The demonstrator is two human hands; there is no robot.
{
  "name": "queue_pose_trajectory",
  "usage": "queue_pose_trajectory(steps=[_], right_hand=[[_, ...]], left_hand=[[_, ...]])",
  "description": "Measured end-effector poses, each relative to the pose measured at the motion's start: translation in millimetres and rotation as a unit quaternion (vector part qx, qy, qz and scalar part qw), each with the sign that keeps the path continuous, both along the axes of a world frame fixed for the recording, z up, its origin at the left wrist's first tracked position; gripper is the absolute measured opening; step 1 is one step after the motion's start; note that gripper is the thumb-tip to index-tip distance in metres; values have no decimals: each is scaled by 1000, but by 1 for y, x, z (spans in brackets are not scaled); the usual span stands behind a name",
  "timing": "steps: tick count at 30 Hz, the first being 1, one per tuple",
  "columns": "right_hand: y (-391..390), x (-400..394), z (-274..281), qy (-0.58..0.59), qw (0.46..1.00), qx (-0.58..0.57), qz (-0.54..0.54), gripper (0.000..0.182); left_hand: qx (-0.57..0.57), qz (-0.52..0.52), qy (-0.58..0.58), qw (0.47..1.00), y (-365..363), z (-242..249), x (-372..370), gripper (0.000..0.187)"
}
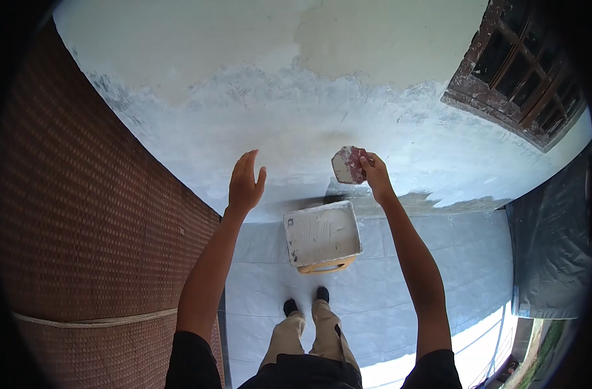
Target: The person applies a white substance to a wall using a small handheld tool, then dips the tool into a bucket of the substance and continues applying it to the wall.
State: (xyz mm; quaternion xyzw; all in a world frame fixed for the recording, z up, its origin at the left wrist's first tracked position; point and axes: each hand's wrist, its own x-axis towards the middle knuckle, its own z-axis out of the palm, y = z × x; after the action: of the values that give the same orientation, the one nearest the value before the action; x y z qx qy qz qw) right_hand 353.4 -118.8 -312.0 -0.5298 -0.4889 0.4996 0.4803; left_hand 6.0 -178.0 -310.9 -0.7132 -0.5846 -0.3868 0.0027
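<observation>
My right hand grips the edge of a flat, many-sided dark red piece smeared with white. I cannot tell what kind of thing it is. It is held up in front of the pale wall, which has whitish patches and rough grey areas. On the left, my left hand is raised with its fingers stretched and the thumb apart, holding nothing. Below and between both hands is a white-crusted paint tray with whitish material inside, resting on a yellow stool.
A woven brown screen runs along the left side. At upper right, a brown-framed window is set in the wall. Light grey sheeting covers the floor under my feet. Dark plastic sheeting hangs at the right.
</observation>
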Motion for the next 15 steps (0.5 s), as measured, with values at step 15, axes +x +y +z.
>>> queue_pose_trajectory(steps=[15], right_hand=[[-93, 39, -303, -293, 947, -67, 117, 35]], left_hand=[[-337, 67, -144, 928, -158, -316, 54, 48]])
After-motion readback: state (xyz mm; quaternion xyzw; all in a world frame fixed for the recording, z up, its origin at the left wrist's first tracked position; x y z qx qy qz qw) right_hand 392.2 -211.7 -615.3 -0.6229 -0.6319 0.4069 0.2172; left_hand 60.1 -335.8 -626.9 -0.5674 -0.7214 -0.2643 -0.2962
